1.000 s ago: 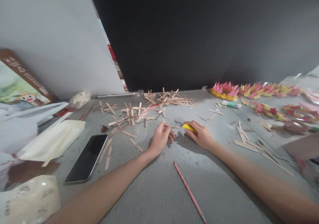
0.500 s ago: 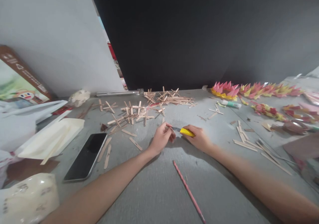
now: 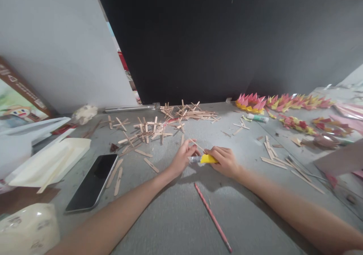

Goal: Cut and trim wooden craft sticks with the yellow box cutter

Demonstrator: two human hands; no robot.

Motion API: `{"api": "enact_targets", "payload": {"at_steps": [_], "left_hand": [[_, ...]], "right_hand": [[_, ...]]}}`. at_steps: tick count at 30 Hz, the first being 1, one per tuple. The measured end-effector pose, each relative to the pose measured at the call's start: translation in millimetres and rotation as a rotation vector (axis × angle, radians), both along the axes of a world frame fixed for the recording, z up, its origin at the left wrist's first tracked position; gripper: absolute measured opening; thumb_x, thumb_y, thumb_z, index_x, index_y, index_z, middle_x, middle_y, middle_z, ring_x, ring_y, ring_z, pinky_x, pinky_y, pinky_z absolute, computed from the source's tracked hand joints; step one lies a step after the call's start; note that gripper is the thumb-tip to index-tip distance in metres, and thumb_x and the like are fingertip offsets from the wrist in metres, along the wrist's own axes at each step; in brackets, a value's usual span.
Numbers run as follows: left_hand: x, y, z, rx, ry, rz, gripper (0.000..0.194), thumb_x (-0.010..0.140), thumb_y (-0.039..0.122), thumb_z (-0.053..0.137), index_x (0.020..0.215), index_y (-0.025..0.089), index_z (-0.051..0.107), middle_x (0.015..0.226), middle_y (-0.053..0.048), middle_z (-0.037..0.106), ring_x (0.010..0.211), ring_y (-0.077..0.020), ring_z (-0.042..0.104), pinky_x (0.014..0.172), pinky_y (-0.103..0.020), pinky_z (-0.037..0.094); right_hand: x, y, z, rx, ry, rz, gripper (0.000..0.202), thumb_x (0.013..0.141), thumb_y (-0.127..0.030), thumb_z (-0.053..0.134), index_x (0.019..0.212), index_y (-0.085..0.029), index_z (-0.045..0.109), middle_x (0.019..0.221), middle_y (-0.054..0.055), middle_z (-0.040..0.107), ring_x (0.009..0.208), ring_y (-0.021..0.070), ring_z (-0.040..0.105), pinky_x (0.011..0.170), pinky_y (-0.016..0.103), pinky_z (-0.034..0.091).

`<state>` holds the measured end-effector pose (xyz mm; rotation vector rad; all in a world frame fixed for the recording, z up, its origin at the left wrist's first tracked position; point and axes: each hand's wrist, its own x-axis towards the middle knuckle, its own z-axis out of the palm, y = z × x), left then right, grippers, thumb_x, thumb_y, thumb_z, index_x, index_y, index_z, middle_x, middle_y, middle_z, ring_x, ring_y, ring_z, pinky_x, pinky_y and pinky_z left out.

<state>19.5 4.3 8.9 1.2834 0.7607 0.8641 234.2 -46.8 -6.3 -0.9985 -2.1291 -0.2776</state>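
My right hand (image 3: 225,160) is closed round a yellow utility knife (image 3: 208,158), whose blade points left toward my other hand. Between the fingertips of my left hand (image 3: 183,156) is a thin wooden stick (image 3: 197,145), slanting down to the right until it meets the fingers of my right hand. The blade lies just below this stick. A pink pencil (image 3: 212,217) rests on the grey table (image 3: 164,224) nearer to me. Beyond my hands, wooden sticks (image 3: 153,130) are spread and heaped, several crossed over each other.
At the left are a black phone (image 3: 92,183), a cream tray (image 3: 61,164) and a glossy pale dish (image 3: 30,226). Pink and yellow paper shapes (image 3: 251,103), a glue stick (image 3: 257,118) and loose sticks (image 3: 273,162) lie at the right. A dark panel (image 3: 198,43) stands behind.
The knife has turned level and moved slightly lower and nearer to me. The thin stick now shows between my hands. The whole view has shifted a little.
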Motion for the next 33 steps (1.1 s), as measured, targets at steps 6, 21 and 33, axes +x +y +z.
{"api": "enact_targets", "payload": {"at_steps": [6, 21, 33], "left_hand": [[-4, -4, 3.8, 0.109, 0.051, -0.146, 0.035, 0.095, 0.050, 0.060, 0.100, 0.019, 0.074, 0.086, -0.007, 0.072, 0.078, -0.0206, 0.066, 0.069, -0.029, 0.051], [1, -2, -7.4, 0.212, 0.094, -0.014, 0.042, 0.102, 0.059, 0.053, 0.089, 0.019, 0.060, 0.089, -0.004, 0.068, 0.077, -0.0160, 0.064, 0.069, -0.026, 0.049], [1, 6, -12.3, 0.177, 0.098, 0.211, 0.042, 0.100, 0.063, 0.051, 0.098, 0.021, 0.056, 0.069, 0.003, 0.058, 0.052, -0.0125, 0.054, 0.052, -0.025, 0.044]], "right_hand": [[1, -1, 1.3, 0.024, -0.102, -0.013, 0.020, 0.104, -0.019, 0.051, 0.111, -0.020, 0.069, 0.079, 0.005, 0.070, 0.068, 0.0175, 0.066, 0.065, 0.029, 0.048], [1, 2, -0.4, -0.233, -0.069, 0.050, 0.023, 0.107, -0.032, 0.055, 0.128, -0.023, 0.061, 0.098, 0.005, 0.076, 0.076, 0.0171, 0.073, 0.069, 0.026, 0.051], [-6, 2, 1.9, -0.419, 0.223, -0.069, 0.026, 0.110, -0.034, 0.046, 0.132, -0.023, 0.051, 0.115, 0.012, 0.075, 0.089, 0.0231, 0.077, 0.076, 0.033, 0.059]]}}
